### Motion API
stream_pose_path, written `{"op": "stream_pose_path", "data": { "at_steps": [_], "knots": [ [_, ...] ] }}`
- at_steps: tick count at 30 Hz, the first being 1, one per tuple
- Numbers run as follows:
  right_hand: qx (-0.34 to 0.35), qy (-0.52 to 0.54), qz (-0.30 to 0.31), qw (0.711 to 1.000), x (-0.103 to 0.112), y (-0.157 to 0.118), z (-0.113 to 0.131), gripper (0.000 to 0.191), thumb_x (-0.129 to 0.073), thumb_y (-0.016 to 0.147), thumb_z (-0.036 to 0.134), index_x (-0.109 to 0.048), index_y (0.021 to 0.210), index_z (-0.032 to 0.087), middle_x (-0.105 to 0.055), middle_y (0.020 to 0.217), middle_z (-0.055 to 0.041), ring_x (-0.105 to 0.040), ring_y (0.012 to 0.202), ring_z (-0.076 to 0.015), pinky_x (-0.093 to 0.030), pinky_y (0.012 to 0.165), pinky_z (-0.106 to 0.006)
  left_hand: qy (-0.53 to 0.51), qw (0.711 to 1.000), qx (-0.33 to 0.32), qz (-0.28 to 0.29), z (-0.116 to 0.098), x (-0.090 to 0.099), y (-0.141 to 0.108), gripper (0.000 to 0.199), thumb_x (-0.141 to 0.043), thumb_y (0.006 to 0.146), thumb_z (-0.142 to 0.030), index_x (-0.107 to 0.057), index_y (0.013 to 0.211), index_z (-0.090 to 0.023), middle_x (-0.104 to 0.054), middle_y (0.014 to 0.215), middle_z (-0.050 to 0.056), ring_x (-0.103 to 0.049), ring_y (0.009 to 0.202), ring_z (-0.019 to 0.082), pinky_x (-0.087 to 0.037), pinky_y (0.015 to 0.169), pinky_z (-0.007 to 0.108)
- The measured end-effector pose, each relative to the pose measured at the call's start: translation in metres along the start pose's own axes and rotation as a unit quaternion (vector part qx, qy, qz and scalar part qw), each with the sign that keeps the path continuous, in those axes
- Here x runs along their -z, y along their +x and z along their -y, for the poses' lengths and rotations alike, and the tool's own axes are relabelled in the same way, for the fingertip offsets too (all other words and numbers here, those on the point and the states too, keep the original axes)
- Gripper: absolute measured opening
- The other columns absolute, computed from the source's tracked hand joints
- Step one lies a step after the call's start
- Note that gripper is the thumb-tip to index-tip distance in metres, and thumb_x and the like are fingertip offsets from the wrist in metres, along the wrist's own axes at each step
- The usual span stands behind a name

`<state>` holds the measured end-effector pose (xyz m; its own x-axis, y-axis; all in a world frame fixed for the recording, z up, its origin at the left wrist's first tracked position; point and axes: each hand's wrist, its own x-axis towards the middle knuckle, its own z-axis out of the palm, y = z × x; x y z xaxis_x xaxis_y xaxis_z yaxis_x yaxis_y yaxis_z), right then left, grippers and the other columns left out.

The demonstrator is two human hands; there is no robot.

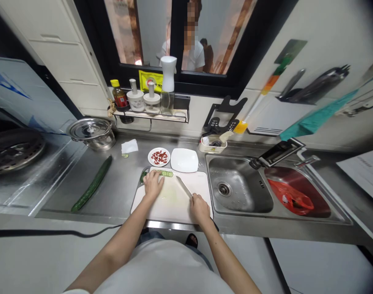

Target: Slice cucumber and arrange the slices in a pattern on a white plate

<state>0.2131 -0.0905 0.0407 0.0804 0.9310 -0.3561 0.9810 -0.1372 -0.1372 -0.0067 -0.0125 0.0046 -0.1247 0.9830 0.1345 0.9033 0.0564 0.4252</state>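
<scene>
A white cutting board [186, 206] lies on the steel counter. Near its top edge is a row of thin cucumber slices [167, 174]. My left hand [153, 183] rests over the left end of that row, its fingers closed on the cucumber, and a dark green piece shows beside it at the board's corner. In my right hand [200, 208] is a knife [184, 187], its blade pointing up and left over the board, apart from the slices. A whole cucumber [93, 183] lies on the counter to the left.
Behind the board stand a plate of red pieces [159, 157] and a white plate [184, 160]. A lidded steel pot [93, 132] is at the back left. The sink [240, 185] adjoins the board's right side; a red bag [292, 198] lies in its second basin.
</scene>
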Motion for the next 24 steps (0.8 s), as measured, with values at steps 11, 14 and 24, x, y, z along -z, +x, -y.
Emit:
{"op": "stream_pose_path", "data": {
  "at_steps": [11,14,24],
  "knots": [
    [-0.010,-0.008,0.023,1.000,0.006,0.001,0.004,0.028,-0.031,0.096,0.023,-0.054,0.110,0.017,-0.061,0.107,-0.0123,-0.062,0.091,-0.0186,-0.041,0.074,-0.028,0.032,0.992,-0.034,0.119,-0.034,-0.014,0.024,0.036,-0.041,0.091,-0.039,-0.059,0.120,-0.027,-0.057,0.109,0.010,-0.050,0.104,0.026,-0.031,0.091,0.040],
    [-0.010,-0.007,0.022,1.000,0.007,0.001,0.004,0.027,-0.031,0.096,0.023,-0.054,0.110,0.017,-0.062,0.107,-0.0118,-0.063,0.091,-0.0184,-0.041,0.074,-0.028,0.044,0.989,-0.039,0.133,-0.036,-0.018,0.027,0.036,-0.039,0.092,-0.039,-0.061,0.117,-0.025,-0.057,0.109,0.011,-0.050,0.103,0.027,-0.031,0.090,0.041],
    [-0.009,0.003,0.014,1.000,0.008,0.003,0.001,0.025,-0.033,0.095,0.023,-0.054,0.107,0.018,-0.063,0.107,-0.0112,-0.063,0.091,-0.0194,-0.041,0.073,-0.028,0.027,0.990,-0.046,0.127,-0.037,-0.020,0.029,0.024,-0.048,0.088,-0.029,-0.062,0.106,-0.024,-0.057,0.110,0.009,-0.051,0.104,0.024,-0.032,0.089,0.037]
  ]
}}
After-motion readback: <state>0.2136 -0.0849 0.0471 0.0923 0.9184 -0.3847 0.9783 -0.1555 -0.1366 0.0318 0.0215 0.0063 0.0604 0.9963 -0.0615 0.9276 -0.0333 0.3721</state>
